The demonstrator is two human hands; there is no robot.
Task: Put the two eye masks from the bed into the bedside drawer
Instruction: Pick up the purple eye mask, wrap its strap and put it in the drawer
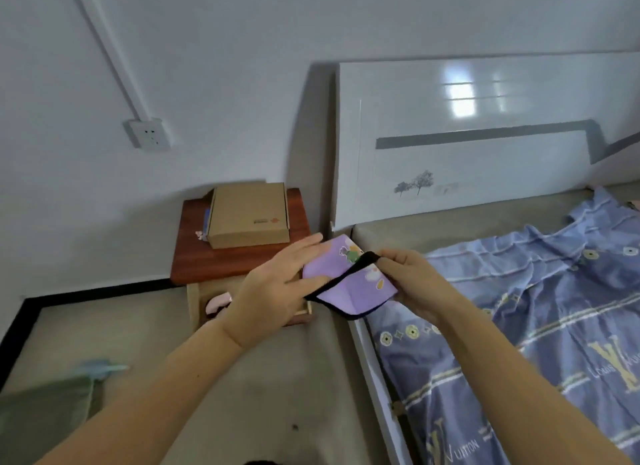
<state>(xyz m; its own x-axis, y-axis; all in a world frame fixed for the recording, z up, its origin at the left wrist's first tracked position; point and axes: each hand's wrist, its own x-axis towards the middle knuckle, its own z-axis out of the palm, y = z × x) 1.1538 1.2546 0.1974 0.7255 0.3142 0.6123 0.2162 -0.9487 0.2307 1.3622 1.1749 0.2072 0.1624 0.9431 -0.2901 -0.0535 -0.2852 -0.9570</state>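
Note:
A purple eye mask (349, 281) with black trim and small cartoon prints is held in the air between the bed and the bedside table. My left hand (277, 288) grips its left side with the thumb on top. My right hand (412, 284) pinches its right end and the black strap. Below my left hand the bedside drawer (197, 305) stands pulled out. A pink eye mask (217, 303) lies inside it, partly hidden by my left wrist.
The red-brown bedside table (239, 260) carries a cardboard box (247, 215). The bed with a blue patterned sheet (540, 312) and a white headboard (467, 135) fills the right. A wall socket (148, 133) is at the left. A green cushion (45, 416) lies on the floor at the lower left.

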